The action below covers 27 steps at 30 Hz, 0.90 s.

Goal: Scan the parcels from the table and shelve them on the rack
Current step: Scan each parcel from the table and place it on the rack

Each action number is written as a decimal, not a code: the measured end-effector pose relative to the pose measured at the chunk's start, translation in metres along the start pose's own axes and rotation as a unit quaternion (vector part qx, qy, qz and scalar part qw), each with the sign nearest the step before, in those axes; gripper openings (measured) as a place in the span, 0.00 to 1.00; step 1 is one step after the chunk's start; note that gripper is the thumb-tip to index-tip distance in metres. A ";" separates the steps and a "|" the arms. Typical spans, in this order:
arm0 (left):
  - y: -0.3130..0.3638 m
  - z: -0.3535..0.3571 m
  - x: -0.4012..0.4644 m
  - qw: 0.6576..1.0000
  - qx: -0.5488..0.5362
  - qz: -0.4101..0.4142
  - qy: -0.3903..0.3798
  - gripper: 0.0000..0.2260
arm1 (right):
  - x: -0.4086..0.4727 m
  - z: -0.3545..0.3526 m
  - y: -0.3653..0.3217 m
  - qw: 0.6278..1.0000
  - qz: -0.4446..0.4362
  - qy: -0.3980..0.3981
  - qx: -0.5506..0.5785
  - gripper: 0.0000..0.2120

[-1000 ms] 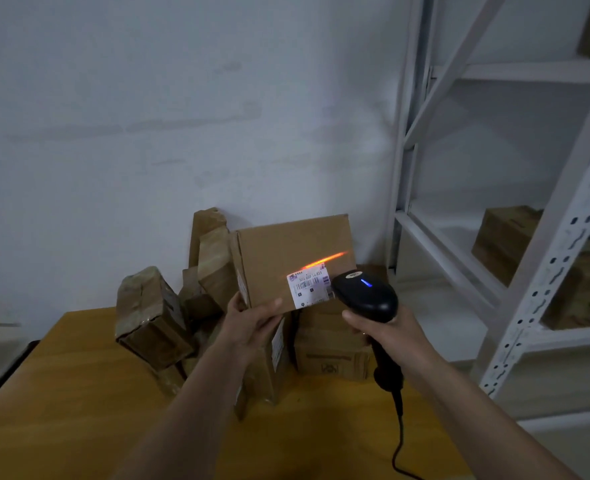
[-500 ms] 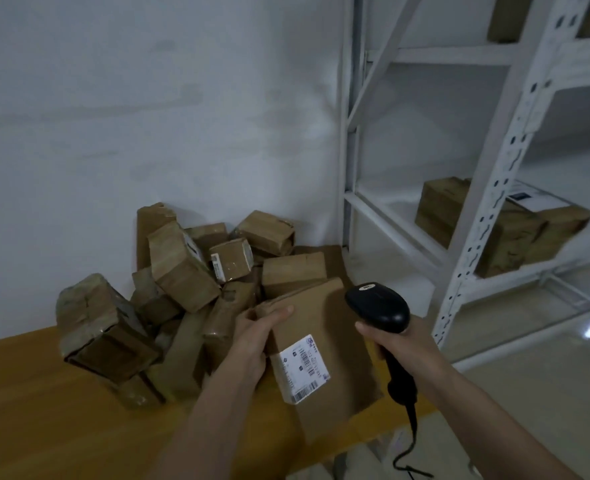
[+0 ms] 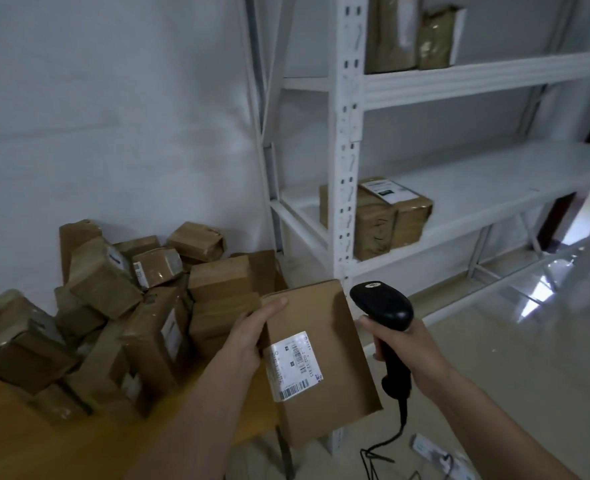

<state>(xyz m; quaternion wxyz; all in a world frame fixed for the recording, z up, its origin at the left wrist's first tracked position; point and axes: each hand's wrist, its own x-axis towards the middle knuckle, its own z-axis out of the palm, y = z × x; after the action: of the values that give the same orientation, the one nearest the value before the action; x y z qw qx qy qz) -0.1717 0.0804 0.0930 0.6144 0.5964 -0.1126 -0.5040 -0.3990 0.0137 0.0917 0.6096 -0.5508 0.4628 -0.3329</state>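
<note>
Swinging right since a second ago, the view now takes in the white rack [image 3: 347, 140] in full, and the flat parcel [image 3: 324, 362] has dropped from its raised scanning pose, where an orange beam crossed its label, to a low tilt in front of the body. The left hand [image 3: 252, 336] holds the parcel by its left edge, thumb on the top face near the upper corner and the other fingers hidden beneath. The right hand [image 3: 407, 344] has its grip wrapped round the handle of the black scanner [image 3: 385, 308], which has drawn off to the right of the parcel and shows no beam.

One-handed carrying by a single edge looks like the main risk: the wide box could pivot or slip on the way to a shelf. The scanner cord [image 3: 395, 441] trails to the floor and could snag a foot or the worktop [image 3: 89, 441] corner during the turn.

Plain brown cardboard, thin and rectangular, the parcel carries a white barcode label [image 3: 293, 365] on its upper face. It hangs over the worktop's right end, beside the pile of unscanned parcels [image 3: 120, 303] and below the rack's middle shelf [image 3: 487, 188], where two taped boxes [image 3: 383, 216] sit.
</note>
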 end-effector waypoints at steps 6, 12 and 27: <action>-0.035 0.079 -0.040 0.999 0.012 -0.033 -0.032 0.19 | -0.025 -0.086 0.012 1.000 -0.002 0.012 0.001 0.05; -0.059 0.141 -0.061 0.997 -0.024 -0.053 -0.040 0.20 | -0.039 -0.148 0.017 1.000 -0.002 0.020 0.003 0.10; -0.042 0.263 -0.030 0.995 0.070 0.003 -0.070 0.12 | -0.002 -0.238 0.005 0.992 -0.019 0.098 0.081 0.12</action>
<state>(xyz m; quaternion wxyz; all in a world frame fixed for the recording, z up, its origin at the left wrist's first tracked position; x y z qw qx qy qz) -0.4002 -0.0503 0.1408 0.5633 0.6011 -0.1915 -0.5336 -0.6219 -0.0697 0.0959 0.5979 -0.4726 0.4812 -0.4331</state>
